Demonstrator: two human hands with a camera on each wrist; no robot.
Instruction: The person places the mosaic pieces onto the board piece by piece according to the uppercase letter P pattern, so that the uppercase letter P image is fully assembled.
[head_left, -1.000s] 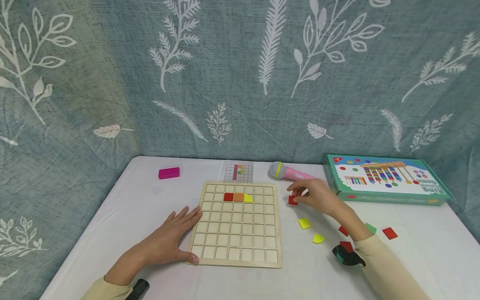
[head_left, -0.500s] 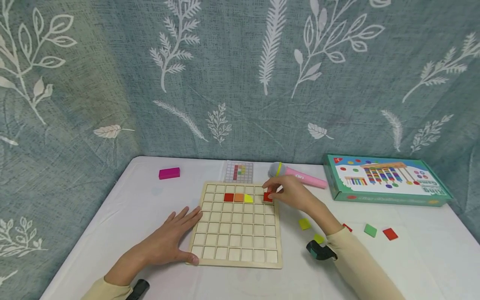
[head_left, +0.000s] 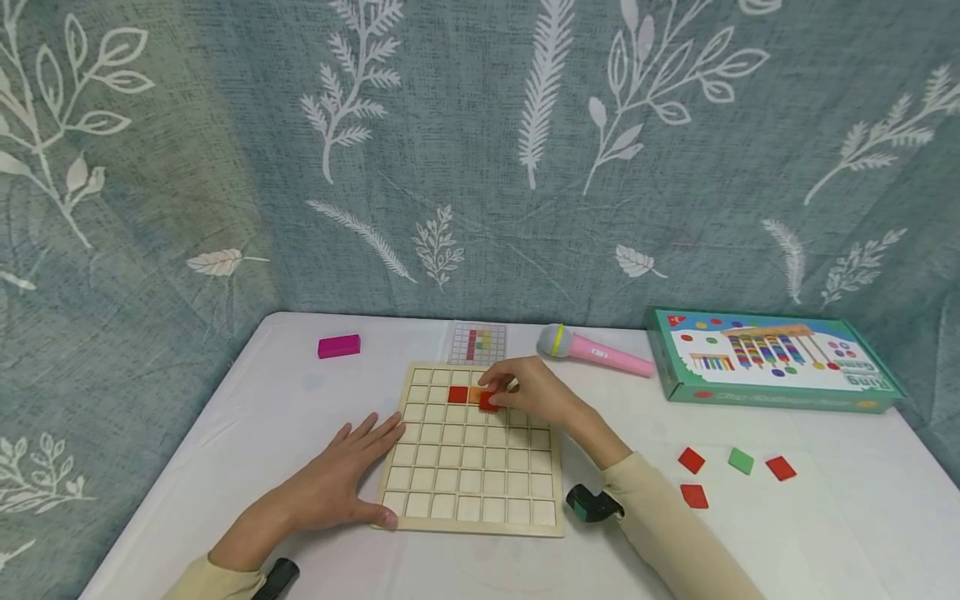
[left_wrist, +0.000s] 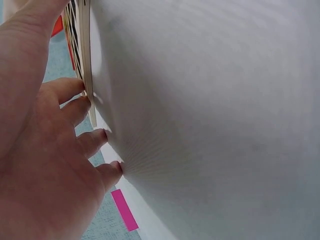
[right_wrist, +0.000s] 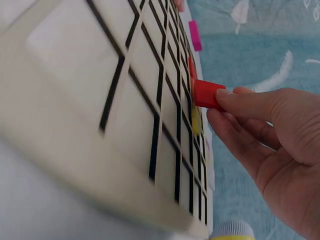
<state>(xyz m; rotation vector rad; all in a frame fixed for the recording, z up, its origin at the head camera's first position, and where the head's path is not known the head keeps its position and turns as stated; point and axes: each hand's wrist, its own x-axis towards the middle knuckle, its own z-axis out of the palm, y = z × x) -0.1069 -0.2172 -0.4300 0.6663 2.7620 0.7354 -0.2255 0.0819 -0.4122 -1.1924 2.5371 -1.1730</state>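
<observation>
My right hand (head_left: 536,392) pinches a red square tile (right_wrist: 207,93) between thumb and fingers, just over the upper rows of the wooden grid board (head_left: 472,531). A red tile (head_left: 458,394) and an orange tile (head_left: 475,395) lie in the board's second row, the orange one partly covered. The yellow tile (right_wrist: 196,120) beside them shows in the right wrist view but is hidden in the head view. With fingers spread, my left hand (head_left: 337,477) rests at the board's left edge, its thumb on the lower left corner.
Loose red tiles (head_left: 694,497) and a green tile (head_left: 741,461) lie right of the board. Behind it are a pattern card (head_left: 478,343), a pink toy microphone (head_left: 609,356) and a green toy box (head_left: 780,400). A magenta block (head_left: 339,347) sits at the back left.
My right hand has carried the red tile left from the table to over the board. The right forearm now hides the loose yellow tiles. My left hand has stayed in place.
</observation>
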